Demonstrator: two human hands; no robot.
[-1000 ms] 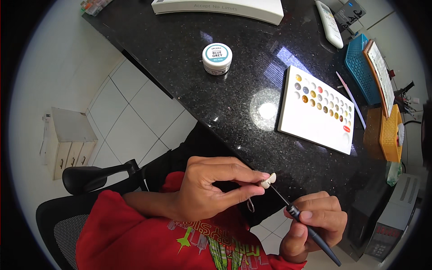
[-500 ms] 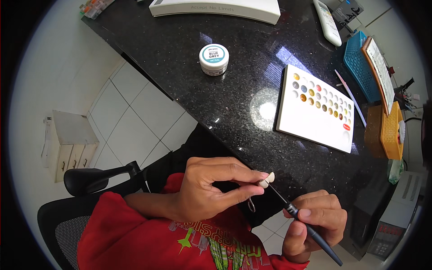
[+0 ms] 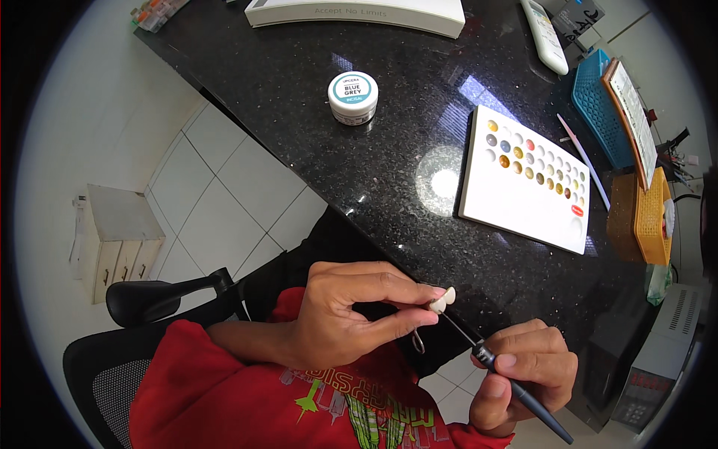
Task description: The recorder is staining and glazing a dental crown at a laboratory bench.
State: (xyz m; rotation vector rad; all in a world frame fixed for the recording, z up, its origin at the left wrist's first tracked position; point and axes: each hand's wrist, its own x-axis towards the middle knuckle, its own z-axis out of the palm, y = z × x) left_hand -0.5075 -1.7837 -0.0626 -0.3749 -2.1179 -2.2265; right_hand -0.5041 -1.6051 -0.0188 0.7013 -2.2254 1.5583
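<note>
Between its thumb and fingertips, my left hand [image 3: 359, 307] pinches a small cream-white dental crown piece [image 3: 443, 301] shaped like a few joined teeth. Below those fingers hangs a metal loop [image 3: 418, 342], like a finger ring of forceps; the rest of it is hidden by the hand. My right hand [image 3: 527, 370] grips a slim dark-handled brush [image 3: 527, 400] like a pen. Its thin shaft points up and left, and the tip meets or nearly meets the lower side of the crown piece. The tip itself is too small to make out.
On the black speckled table [image 3: 404, 142] lie a white palette [image 3: 516, 206] with coloured wells and a white jar [image 3: 353, 99] with a teal-ringed lid. A white box [image 3: 359, 16] sits at the far edge. Blue [image 3: 598, 112] and yellow [image 3: 651, 217] baskets stand at right.
The brush has shifted slightly, its tip moving from between the teeth of the crown piece down to the lower side. My left hand keeps its pinch in the same place.
</note>
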